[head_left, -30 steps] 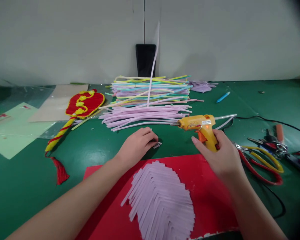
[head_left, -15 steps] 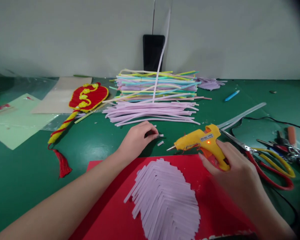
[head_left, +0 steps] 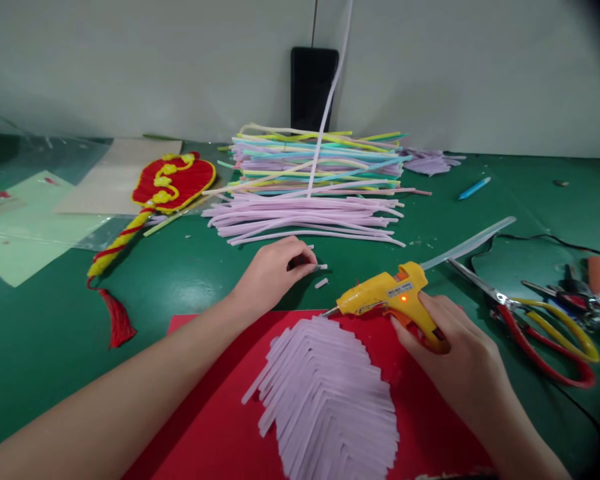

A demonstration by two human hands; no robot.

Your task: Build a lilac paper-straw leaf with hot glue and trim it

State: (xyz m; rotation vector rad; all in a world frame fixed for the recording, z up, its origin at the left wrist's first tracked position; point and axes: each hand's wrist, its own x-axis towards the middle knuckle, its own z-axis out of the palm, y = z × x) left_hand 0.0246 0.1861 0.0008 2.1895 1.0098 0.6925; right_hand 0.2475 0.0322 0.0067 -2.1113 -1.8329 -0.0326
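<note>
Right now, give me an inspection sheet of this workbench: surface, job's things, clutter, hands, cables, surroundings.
Surface: green table, with a red sheet nearest the person.
Job's things: lilac leaf of strips on the red sheet; glue gun, light on, nozzle at the leaf's top edge; short lilac piece; loose piece beside it.
Clutter: pile of coloured stems, red and yellow fan, scissors, blue pen, clear sheets.
Hands: left hand pinches the short lilac piece; right hand grips the glue gun.
Cables: black cable at right.
Surroundings: pale wall; black slab leaning on it.
</note>
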